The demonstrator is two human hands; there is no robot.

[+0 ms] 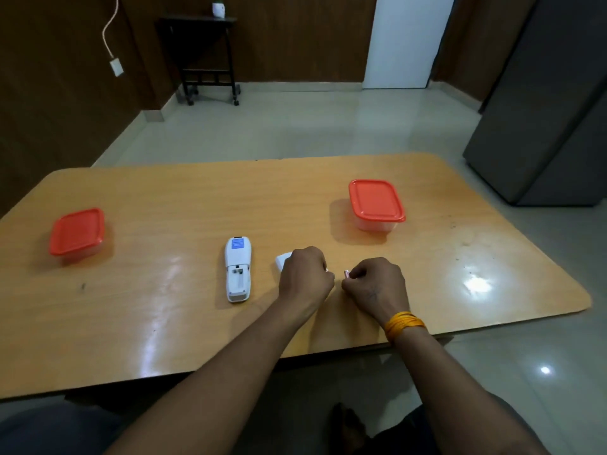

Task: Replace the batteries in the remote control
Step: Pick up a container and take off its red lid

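A white remote control [237, 269] lies face down on the wooden table [164, 205], its battery compartment uncovered and looking empty. To its right lies the white battery cover [283, 259], partly hidden behind my left hand [303, 277]. That hand is closed on a small battery, only its tip peeking out at the fingers. My right hand [374, 285], with orange thread on the wrist, pinches another small battery [346, 273] between its fingertips. Both hands rest close together on the table, right of the remote.
Two clear plastic containers with orange lids stand on the table, one at the left [77, 232] and one at the back right [376, 203]. A grey cabinet [542, 126] stands beyond the table's right corner. A black trolley [207, 60] stands by the far wall.
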